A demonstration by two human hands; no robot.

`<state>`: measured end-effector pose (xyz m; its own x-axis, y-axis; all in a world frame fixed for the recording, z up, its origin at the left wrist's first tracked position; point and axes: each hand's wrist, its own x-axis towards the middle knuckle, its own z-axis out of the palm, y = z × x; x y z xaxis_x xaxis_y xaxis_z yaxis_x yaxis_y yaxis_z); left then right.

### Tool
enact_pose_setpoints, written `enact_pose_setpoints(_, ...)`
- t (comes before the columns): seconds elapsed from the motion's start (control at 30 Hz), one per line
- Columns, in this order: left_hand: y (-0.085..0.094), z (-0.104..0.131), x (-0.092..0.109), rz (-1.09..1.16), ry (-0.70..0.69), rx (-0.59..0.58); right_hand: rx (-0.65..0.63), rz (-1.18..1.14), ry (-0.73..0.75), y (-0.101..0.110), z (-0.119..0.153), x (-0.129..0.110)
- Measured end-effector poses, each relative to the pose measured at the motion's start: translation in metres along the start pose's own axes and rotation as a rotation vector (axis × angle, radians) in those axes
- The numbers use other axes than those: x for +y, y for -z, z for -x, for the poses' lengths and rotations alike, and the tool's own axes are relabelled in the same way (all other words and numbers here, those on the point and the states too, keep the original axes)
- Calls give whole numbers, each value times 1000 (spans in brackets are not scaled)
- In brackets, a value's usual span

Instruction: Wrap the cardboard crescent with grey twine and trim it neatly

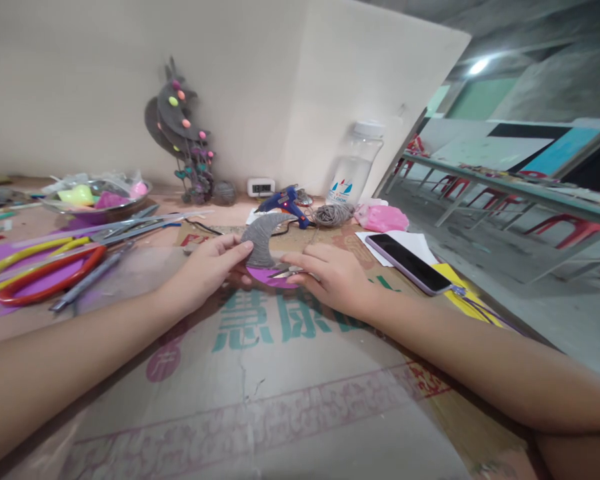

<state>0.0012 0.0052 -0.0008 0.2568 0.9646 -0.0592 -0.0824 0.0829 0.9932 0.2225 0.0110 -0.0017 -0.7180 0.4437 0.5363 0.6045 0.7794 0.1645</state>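
Observation:
Between the thumb and fingers of my left hand (219, 260) is a grey crescent moon (261, 243), which looks wound with yarn. My right hand (333, 277) is closed around a small pointed metal tool (286, 272), mostly hidden by the fingers, so its exact kind does not show. The tool's tip points left, just below the crescent. A purple piece (270, 279) with a curved edge lies under the crescent and the tool, between both hands.
Behind the hands are a blue glue gun (287, 200), a ball of grey yarn (333, 215), a water bottle (353, 163) and a small clock (261, 187). Large red-handled scissors (53, 275) lie left, near a bowl (97, 208). A phone (409, 262) rests right. A decorated moon (180, 120) leans behind.

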Motion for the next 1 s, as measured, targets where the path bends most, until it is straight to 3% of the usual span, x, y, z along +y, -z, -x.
enact_pose_setpoints(0.27,3,-1,-4,-55,-23,-51,0,72,8,-3,-2,-1)
enact_pose_setpoints(1.0,-1,1,1,-93,-10,-26,1,53,-12,-1,-3,-4)
